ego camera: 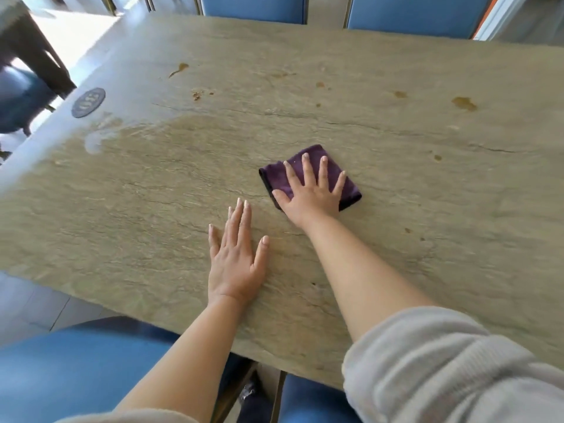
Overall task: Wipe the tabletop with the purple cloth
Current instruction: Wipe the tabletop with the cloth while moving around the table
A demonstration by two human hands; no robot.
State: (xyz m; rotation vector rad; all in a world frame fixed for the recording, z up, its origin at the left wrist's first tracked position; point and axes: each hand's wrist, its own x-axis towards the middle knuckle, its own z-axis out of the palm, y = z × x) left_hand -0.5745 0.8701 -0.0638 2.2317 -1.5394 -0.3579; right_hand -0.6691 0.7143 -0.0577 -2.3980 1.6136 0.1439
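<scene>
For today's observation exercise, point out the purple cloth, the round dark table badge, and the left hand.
purple cloth [349,189]: head view, bare right part beside the fingers.
round dark table badge [88,102]: head view, its centre.
left hand [235,264]: head view, back of the hand.

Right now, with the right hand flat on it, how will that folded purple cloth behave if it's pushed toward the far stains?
The purple cloth looks soft and folded, so it will probably slide flat under the spread right hand rather than roll. Its loose layers may bunch or unfold at the edges. The tabletop looks smooth and partly damp, so it likely glides easily.
</scene>
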